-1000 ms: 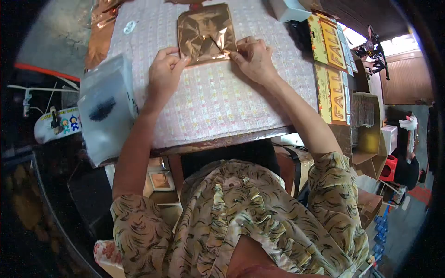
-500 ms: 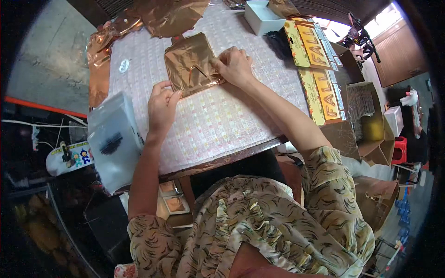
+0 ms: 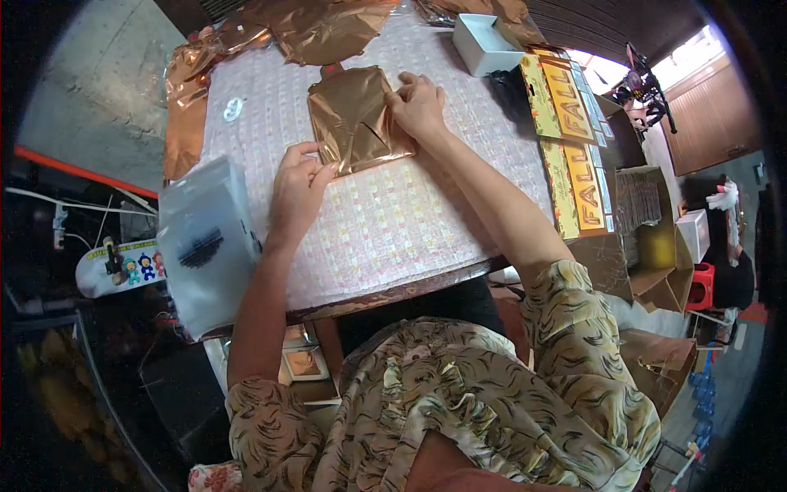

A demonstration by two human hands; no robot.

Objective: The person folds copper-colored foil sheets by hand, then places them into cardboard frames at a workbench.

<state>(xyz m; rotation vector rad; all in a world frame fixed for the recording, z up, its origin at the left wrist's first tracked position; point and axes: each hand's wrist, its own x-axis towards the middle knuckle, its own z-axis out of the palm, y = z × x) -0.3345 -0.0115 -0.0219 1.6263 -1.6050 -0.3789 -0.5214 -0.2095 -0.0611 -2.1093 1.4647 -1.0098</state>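
Observation:
A folded copper-coloured foil piece (image 3: pixel 348 107) lies on the checked tablecloth in front of me, roughly square, with a crease near its lower middle. My left hand (image 3: pixel 302 184) pinches its lower left corner between thumb and fingers. On the opposite side, my right hand (image 3: pixel 420 107) has its thumb against the foil's right edge, its other fingers bent beyond that edge. Whether the right fingers grip the foil is hard to tell.
More copper foil (image 3: pixel 328 29) lies along the far edge and far left. Clear plastic bags (image 3: pixel 205 246) sit at the left edge. At the right are a white box (image 3: pixel 485 47), black item (image 3: pixel 510 90) and FALL packages (image 3: pixel 578 193). Cartons stand beyond.
The whole view has shifted slightly, with the table appearing further right and lower. My right fingers have moved up along the foil's right edge, and the foil looks flatter. My left hand keeps its corner.

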